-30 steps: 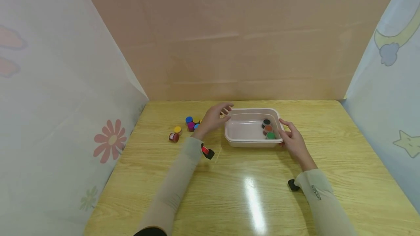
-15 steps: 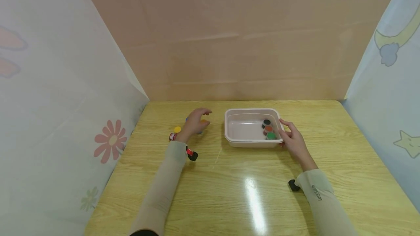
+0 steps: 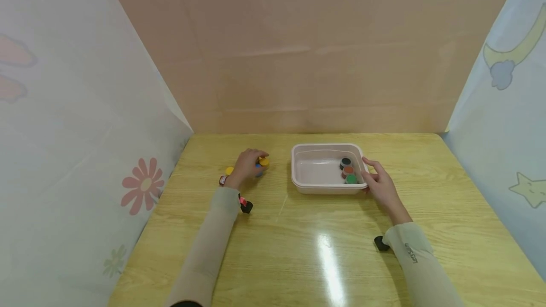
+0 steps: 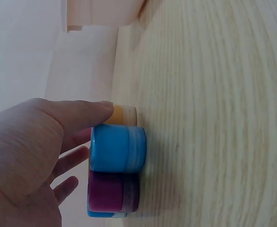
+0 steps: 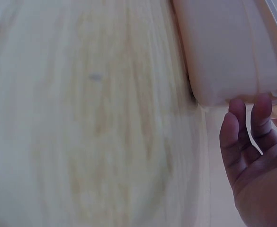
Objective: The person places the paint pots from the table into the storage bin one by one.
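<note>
As appears in the head view, note nearest the pale sleeves over the wood-grained bench. Farther, at right, find the right hand, pinching the end rim of the pale box between thumb and fingers. Inside that end, near to far, see a green-lidded jar, a brown-lidded jar and a black-lidded jar. Left of the box, compare the left hand, with fingers parted and thumb at a yellow-lidded jar; impossible to tell pinch from contact. Below the thumb in the left wrist view, note a blue-lidded jar touching a purple-lidded jar. Behind the bench, observe the tan backdrop.
</note>
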`<state>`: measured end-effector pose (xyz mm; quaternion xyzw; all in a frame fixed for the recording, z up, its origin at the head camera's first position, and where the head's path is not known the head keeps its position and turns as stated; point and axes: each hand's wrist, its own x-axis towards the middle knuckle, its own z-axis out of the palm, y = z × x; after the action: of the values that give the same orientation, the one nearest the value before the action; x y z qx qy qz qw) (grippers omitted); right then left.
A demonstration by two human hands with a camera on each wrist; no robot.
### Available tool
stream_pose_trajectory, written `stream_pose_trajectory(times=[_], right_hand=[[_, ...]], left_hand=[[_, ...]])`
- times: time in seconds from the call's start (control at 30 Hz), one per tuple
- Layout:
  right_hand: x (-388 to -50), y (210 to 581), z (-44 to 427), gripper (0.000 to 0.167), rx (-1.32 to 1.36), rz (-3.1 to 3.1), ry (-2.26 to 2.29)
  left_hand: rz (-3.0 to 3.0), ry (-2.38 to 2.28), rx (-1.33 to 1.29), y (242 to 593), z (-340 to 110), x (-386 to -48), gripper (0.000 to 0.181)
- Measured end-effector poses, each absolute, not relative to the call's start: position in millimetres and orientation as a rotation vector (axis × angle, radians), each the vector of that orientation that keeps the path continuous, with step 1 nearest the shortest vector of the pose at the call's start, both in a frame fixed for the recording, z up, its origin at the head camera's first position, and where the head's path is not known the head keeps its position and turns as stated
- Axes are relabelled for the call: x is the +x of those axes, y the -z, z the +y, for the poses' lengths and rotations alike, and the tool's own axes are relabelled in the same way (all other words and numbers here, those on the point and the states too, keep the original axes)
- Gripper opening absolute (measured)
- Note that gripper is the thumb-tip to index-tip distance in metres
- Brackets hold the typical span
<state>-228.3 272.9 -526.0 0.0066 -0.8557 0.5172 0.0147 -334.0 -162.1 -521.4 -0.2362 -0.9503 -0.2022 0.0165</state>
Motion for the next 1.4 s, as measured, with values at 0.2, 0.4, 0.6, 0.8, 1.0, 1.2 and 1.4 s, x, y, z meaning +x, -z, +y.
stream_pose_trajectory(times=[0.2, 0.4, 0.6, 0.8, 1.0, 1.2, 1.4], right_hand=[[-226, 517, 271, 0.055, 0.018, -2.683, -1.627], [-226, 518, 270, 0.057, 0.035, -2.666, -1.632], [-227, 522, 270, 0.057, 0.025, -2.664, -1.613], [-227, 522, 270, 0.057, 0.034, -2.658, -1.605], [-227, 524, 270, 0.057, 0.041, -2.654, -1.598], [-226, 524, 269, 0.056, 0.038, -2.656, -1.593], [-227, 526, 272, 0.057, 0.026, -2.668, -1.6]], left_hand=[[-2.965, 0.585, -0.704, 530, -160, -337, 0.042], [-3.021, 0.539, -0.618, 528, -154, -332, 0.039], [-3.018, 0.505, -0.602, 530, -151, -330, 0.036], [-3.016, 0.518, -0.607, 527, -150, -328, 0.034], [-3.006, 0.52, -0.622, 525, -149, -327, 0.032], [-2.989, 0.53, -0.644, 523, -148, -327, 0.033], [-2.945, 0.6, -0.648, 520, -147, -327, 0.034]])
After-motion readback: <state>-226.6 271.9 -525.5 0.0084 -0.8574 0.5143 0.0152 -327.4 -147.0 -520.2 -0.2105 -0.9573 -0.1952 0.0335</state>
